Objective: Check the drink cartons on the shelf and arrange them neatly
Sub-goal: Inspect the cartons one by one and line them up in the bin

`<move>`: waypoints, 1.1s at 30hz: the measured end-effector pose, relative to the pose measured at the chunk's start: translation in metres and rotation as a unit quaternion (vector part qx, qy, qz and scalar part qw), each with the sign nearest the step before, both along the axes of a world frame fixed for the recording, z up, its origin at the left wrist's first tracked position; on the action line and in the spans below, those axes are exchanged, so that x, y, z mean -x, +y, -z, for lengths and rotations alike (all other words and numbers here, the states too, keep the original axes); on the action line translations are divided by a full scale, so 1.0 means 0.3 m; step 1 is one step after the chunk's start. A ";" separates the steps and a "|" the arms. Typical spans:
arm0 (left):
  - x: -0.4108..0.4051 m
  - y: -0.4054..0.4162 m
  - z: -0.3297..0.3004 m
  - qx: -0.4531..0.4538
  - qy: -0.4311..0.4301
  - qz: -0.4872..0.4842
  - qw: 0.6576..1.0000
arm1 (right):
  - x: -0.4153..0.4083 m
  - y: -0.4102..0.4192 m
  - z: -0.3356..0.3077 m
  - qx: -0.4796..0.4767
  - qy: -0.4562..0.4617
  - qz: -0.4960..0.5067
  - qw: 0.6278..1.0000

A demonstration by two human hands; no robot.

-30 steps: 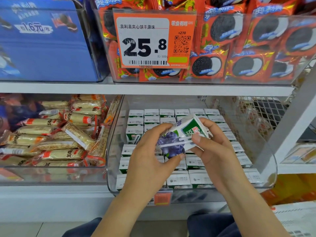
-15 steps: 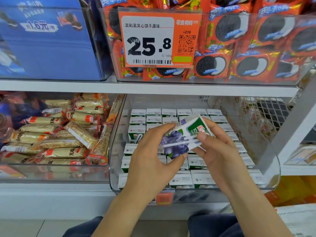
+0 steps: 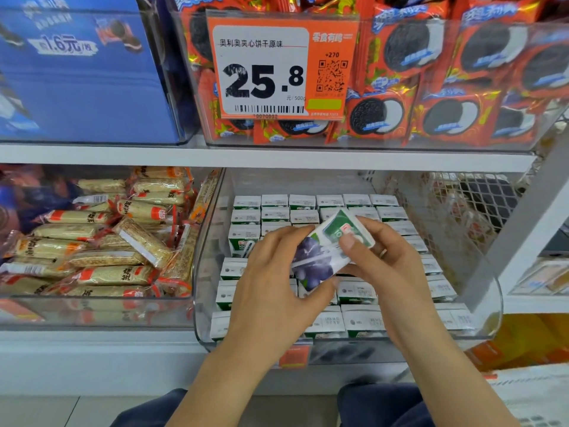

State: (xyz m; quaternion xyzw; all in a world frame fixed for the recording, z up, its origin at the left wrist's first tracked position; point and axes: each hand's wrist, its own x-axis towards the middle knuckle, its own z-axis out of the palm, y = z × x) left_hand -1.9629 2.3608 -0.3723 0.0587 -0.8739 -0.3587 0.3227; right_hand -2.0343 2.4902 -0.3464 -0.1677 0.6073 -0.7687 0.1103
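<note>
Both hands hold one small drink carton (image 3: 326, 251), white and green with blueberries printed on it and a straw across its face, tilted above a clear plastic bin (image 3: 209, 241). My left hand (image 3: 274, 291) grips the carton's lower end, thumb under it. My right hand (image 3: 388, 266) pinches the upper end, thumb on the green label. Inside the bin, several white-topped cartons (image 3: 274, 208) stand in rows; my hands hide the middle rows.
A clear bin of yellow wrapped snack bars (image 3: 101, 238) sits to the left. Above hang an orange price tag (image 3: 277, 69), red cookie packs (image 3: 431, 97) and a blue box (image 3: 77, 75). White wire mesh (image 3: 455, 211) closes the right side.
The carton has tipped slightly and my right thumb has slid further onto its green label. Both hands keep their hold; the view has shifted a little.
</note>
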 end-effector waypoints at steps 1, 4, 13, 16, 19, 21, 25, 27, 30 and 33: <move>0.001 0.002 -0.001 0.002 -0.003 0.001 1.000 | -0.005 -0.004 0.003 -0.016 0.022 0.002 1.000; -0.002 0.006 -0.008 -0.015 0.001 -0.002 1.000 | -0.022 -0.018 0.014 -0.052 0.045 -0.022 0.997; -0.004 -0.024 -0.051 -0.400 0.000 0.065 0.914 | -0.014 -0.014 -0.002 -0.087 -0.033 -0.085 0.992; -0.002 -0.026 -0.055 -0.469 0.028 0.084 0.879 | -0.018 -0.020 0.005 -0.156 -0.085 -0.141 0.974; -0.005 -0.026 -0.054 -0.475 0.052 0.089 0.874 | -0.027 -0.018 0.007 -0.131 -0.139 -0.222 0.956; -0.006 -0.025 -0.052 -0.464 0.057 0.095 0.879 | -0.029 -0.018 0.003 -0.083 -0.169 -0.247 0.951; -0.005 -0.026 -0.057 -0.414 0.056 0.089 0.904 | -0.013 -0.014 0.008 -0.014 -0.179 -0.189 0.965; -0.005 -0.035 -0.059 -0.395 0.051 0.082 0.914 | -0.004 -0.007 0.010 0.000 -0.156 -0.147 0.977; -0.007 -0.044 -0.057 -0.385 0.032 0.079 0.919 | 0.002 0.001 0.014 -0.013 -0.116 -0.095 0.989; -0.007 -0.044 -0.057 -0.376 0.018 0.084 0.923 | 0.004 0.002 0.017 -0.018 -0.111 -0.076 0.991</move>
